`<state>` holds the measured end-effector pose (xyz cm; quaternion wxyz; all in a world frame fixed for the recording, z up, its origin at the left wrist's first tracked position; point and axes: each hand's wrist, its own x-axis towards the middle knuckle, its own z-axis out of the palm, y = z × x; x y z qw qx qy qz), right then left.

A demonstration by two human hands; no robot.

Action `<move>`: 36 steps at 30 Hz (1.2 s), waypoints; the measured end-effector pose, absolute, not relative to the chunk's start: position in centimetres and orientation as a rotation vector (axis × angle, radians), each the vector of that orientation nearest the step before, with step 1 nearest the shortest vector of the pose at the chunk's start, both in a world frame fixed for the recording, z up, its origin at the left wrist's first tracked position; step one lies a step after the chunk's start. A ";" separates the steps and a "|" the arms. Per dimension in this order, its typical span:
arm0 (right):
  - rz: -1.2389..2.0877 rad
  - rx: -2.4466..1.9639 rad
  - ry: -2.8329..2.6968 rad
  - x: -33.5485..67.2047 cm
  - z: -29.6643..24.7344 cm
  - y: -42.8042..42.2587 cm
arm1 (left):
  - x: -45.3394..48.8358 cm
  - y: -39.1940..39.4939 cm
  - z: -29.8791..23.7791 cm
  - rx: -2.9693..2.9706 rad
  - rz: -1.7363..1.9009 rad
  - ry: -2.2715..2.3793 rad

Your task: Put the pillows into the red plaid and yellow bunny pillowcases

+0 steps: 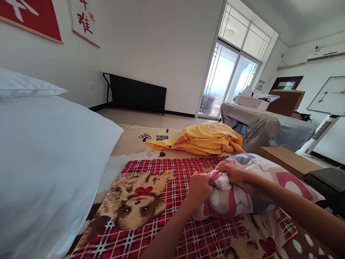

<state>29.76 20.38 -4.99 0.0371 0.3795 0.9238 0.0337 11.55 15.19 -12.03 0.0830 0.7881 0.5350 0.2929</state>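
Observation:
On the bed, a bundled quilt (pixel 226 205) in white, pink and grey lies to the right of centre. My left hand (pixel 199 187) is closed in a fist around a bunched end of it. Close beside it, my right hand (pixel 233 172) grips the same gathered fabric from above, its fingers curled into the folds. A twisted knob of cloth shows between both hands. Underneath spreads a red plaid blanket (pixel 168 201) printed with a brown bear. Just beyond, a crumpled yellow cloth (pixel 205 136) lies loosely heaped.
White pillows (pixel 54 151) fill the left side. A cardboard box (pixel 289 160) and a black case (pixel 327 187) stand off the right edge of the bed. Farther back are plastic-covered furniture (pixel 250 118), a black folded panel (pixel 137 93) by the wall and glass doors (pixel 229 79).

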 end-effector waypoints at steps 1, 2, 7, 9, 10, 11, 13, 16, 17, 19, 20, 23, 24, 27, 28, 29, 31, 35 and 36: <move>0.127 1.135 2.829 29.8 -4.8 20.2 | 11.4 15.6 -12.2 2.322 0.864 1.636; 0.160 1.115 2.813 29.7 -4.6 19.7 | 11.1 15.9 -12.4 2.290 0.855 1.670; 0.435 1.205 2.914 27.8 -4.1 13.5 | 10.2 17.4 -13.1 2.213 0.830 1.717; 0.417 1.166 2.955 27.2 -4.7 11.7 | 10.1 17.7 -13.3 2.219 0.830 1.703; 0.382 1.131 2.965 27.2 -5.1 11.5 | 10.1 17.7 -13.4 2.226 0.831 1.700; 0.340 1.096 2.970 27.4 -5.5 12.0 | 10.2 17.8 -13.4 2.236 0.830 1.700; 0.246 1.043 2.978 28.0 -6.1 14.3 | 10.2 17.8 -13.4 2.264 0.819 1.710; 0.031 0.977 2.987 28.8 -6.8 19.2 | 10.3 17.8 -13.4 2.341 0.788 1.709; -0.040 0.936 2.994 28.9 -7.0 20.6 | 10.3 17.7 -13.4 2.377 0.776 1.693; -0.135 0.847 3.018 28.6 -7.4 22.2 | 10.4 17.6 -13.3 2.460 0.751 1.639; -0.159 0.814 3.029 28.4 -7.7 22.6 | 10.5 17.4 -13.2 2.501 0.735 1.604; -0.196 0.805 3.085 28.0 -8.4 22.2 | 10.8 16.7 -12.4 2.600 0.683 1.511; -0.207 0.813 3.117 28.1 -8.7 21.8 | 10.8 16.5 -12.0 2.623 0.670 1.486; -0.201 0.850 3.185 28.6 -9.4 20.4 | 10.9 15.4 -10.5 2.671 0.645 1.421; -0.184 0.871 3.187 28.8 -9.5 19.9 | 10.9 14.9 -10.0 2.686 0.636 1.401; -0.165 0.890 3.182 29.0 -9.4 19.4 | 11.0 14.4 -9.5 2.700 0.625 1.384; -0.124 0.916 3.180 29.4 -8.8 18.3 | 11.1 13.3 -8.6 2.720 0.622 1.365; -0.039 0.878 3.234 30.3 -5.7 16.5 | 11.7 10.8 -6.9 2.689 0.807 1.331; -0.025 0.862 3.250 30.7 -4.7 16.1 | 11.8 10.2 -6.4 2.659 0.902 1.337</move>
